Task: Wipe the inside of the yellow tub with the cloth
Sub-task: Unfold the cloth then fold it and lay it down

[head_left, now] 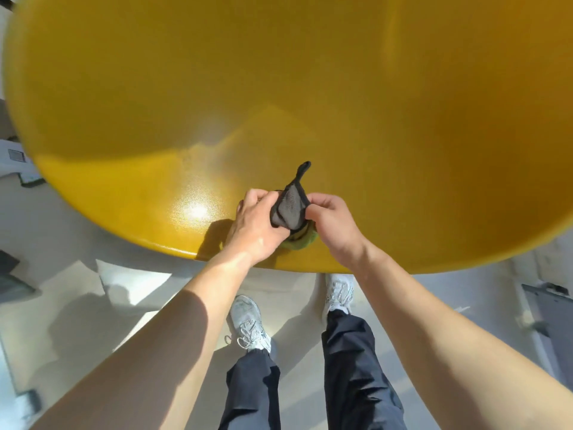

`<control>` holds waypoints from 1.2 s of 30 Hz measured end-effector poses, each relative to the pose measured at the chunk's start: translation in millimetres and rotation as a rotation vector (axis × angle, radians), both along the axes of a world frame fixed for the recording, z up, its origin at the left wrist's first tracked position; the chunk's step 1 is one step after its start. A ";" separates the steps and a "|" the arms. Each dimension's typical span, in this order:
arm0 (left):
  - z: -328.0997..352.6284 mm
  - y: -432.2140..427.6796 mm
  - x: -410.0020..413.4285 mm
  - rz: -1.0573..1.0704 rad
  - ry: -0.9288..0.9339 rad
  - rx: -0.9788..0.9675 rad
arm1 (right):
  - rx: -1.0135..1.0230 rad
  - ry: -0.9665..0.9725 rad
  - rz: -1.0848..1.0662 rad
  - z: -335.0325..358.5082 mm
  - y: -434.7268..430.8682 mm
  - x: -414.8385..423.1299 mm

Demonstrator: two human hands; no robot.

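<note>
The large yellow tub (279,88) fills the upper part of the head view, its smooth surface curving down to a near edge just above my feet. A dark grey cloth (288,209) is bunched between both hands over that near edge, one corner sticking up. My left hand (254,225) grips the cloth's left side and my right hand (331,221) pinches its right side. A green piece of fabric (302,242) shows just beneath the cloth, partly hidden by my hands.
My two white shoes (248,324) and dark trousers stand on a pale floor (93,231) directly below the tub's edge. Grey objects lie at the left edge (12,280) and right edge (545,308) of the floor.
</note>
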State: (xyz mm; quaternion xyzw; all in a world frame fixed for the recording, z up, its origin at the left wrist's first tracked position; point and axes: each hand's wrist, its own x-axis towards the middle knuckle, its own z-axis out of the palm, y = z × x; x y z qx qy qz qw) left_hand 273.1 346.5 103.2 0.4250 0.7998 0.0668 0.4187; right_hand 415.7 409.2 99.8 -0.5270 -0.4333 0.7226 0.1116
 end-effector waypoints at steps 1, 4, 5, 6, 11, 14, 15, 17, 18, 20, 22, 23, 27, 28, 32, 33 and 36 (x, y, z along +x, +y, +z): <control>6.6 3.0 0.8 0.016 0.016 0.030 | 0.012 -0.001 0.038 8.9 7.4 -3.2; 32.1 11.4 4.3 0.080 -0.006 0.099 | 0.055 0.007 0.192 32.0 23.8 -13.4; 41.0 13.2 5.4 0.115 -0.022 0.099 | 0.086 0.012 0.228 38.3 27.7 -15.7; 49.6 14.0 6.0 0.164 -0.045 0.096 | 0.121 0.015 0.244 44.3 31.2 -17.1; 75.5 7.8 2.2 0.370 -0.306 0.169 | 0.425 -0.054 0.299 77.5 46.9 -16.7; 90.1 10.1 4.0 0.354 -0.360 0.173 | 0.527 -0.083 0.245 111.7 59.1 -18.7; 94.8 12.1 4.6 0.334 -0.348 0.168 | 0.454 -0.028 0.215 123.3 63.6 -20.2; 103.2 16.5 4.9 0.295 -0.237 0.175 | 0.306 0.085 0.156 146.2 70.6 -24.4; 107.3 19.1 4.6 0.282 -0.176 0.197 | 0.246 0.131 0.117 159.2 73.5 -26.8; 116.1 23.4 3.3 0.255 -0.139 0.229 | 0.135 0.243 0.019 184.8 79.3 -31.1; 122.4 25.2 2.0 0.157 -0.105 0.204 | 0.038 0.357 -0.069 208.8 87.2 -33.7; 125.0 25.2 0.5 0.109 -0.080 0.176 | 0.000 0.404 -0.104 218.8 91.3 -33.3; 113.5 11.4 -12.0 0.186 -0.049 0.050 | -0.163 0.551 -0.307 246.1 110.0 -19.5; 108.8 5.2 -16.9 0.220 -0.016 0.014 | -0.202 0.592 -0.396 249.7 116.1 -13.7; 103.0 -20.1 -40.8 0.316 0.112 -0.040 | -0.160 0.571 -0.661 243.3 139.7 12.7; 105.8 -24.9 -45.6 0.326 0.144 -0.042 | -0.095 0.477 -0.704 236.4 143.3 18.0; 115.1 -27.0 -47.7 0.351 0.247 -0.027 | 0.170 0.110 -0.707 207.4 142.7 27.4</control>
